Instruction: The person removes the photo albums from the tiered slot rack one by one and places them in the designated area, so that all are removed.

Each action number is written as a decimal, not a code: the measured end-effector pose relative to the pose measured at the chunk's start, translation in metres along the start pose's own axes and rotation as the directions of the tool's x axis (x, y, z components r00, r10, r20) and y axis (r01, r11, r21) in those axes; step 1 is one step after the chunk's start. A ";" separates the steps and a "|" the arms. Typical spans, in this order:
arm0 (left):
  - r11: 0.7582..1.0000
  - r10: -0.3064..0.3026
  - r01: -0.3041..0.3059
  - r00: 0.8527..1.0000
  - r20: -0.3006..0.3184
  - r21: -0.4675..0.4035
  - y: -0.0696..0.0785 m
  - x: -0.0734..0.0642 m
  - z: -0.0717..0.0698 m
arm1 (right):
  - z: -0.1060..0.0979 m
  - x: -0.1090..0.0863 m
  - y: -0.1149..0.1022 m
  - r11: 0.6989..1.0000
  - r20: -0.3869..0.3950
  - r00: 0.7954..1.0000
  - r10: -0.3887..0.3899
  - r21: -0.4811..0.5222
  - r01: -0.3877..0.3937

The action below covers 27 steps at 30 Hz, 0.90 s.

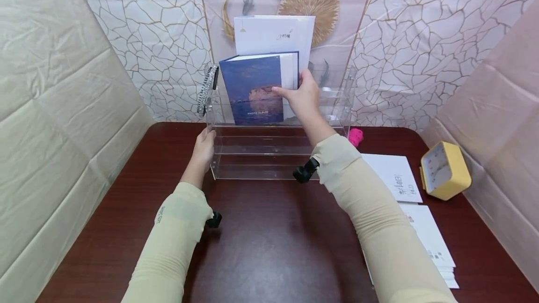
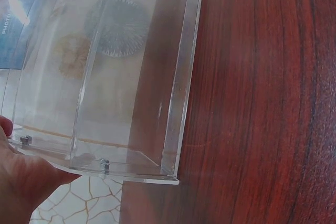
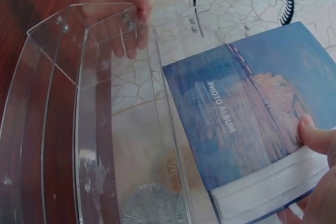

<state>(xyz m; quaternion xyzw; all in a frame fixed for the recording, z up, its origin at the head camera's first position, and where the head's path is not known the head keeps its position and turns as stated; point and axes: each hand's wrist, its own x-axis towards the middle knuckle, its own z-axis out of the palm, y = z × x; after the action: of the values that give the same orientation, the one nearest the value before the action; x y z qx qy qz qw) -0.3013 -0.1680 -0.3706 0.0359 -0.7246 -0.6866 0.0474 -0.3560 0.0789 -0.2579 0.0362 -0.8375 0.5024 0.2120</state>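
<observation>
You're apparently seating the blue, seascape-covered photo album (image 1: 254, 90) into the top tier of the clear acrylic rack (image 1: 265, 145), right hand (image 1: 306, 96) pinching it, left hand (image 1: 204, 146) gripping the rack's side; the album likely needs squaring next.

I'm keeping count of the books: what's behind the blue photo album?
Behind the photo album, a white book rises above it, with some of its right side showing too. The album covers most of its lower part; whether anything sits between them cannot be seen.
</observation>
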 end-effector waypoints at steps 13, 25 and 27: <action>0.999 0.047 -0.046 0.999 -0.028 0.024 -0.017 0.012 -0.001 | 0.003 0.003 -0.007 0.986 -0.051 0.988 -0.148 0.074 0.152; 0.998 0.060 -0.059 0.998 -0.033 0.031 -0.018 0.012 0.000 | -0.012 0.014 -0.011 0.983 -0.064 0.989 -0.136 0.118 0.143; 0.998 0.061 -0.060 0.998 -0.035 0.029 -0.018 0.012 0.000 | -0.015 0.015 -0.011 0.980 -0.061 0.990 -0.131 0.143 0.138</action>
<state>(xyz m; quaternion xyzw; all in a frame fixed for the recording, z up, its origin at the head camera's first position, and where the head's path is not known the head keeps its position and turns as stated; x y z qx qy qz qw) -0.3132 -0.1705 -0.3879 0.0269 -0.7339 -0.6740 0.0804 -0.3615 0.0888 -0.2363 0.0955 -0.7880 0.5481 0.2636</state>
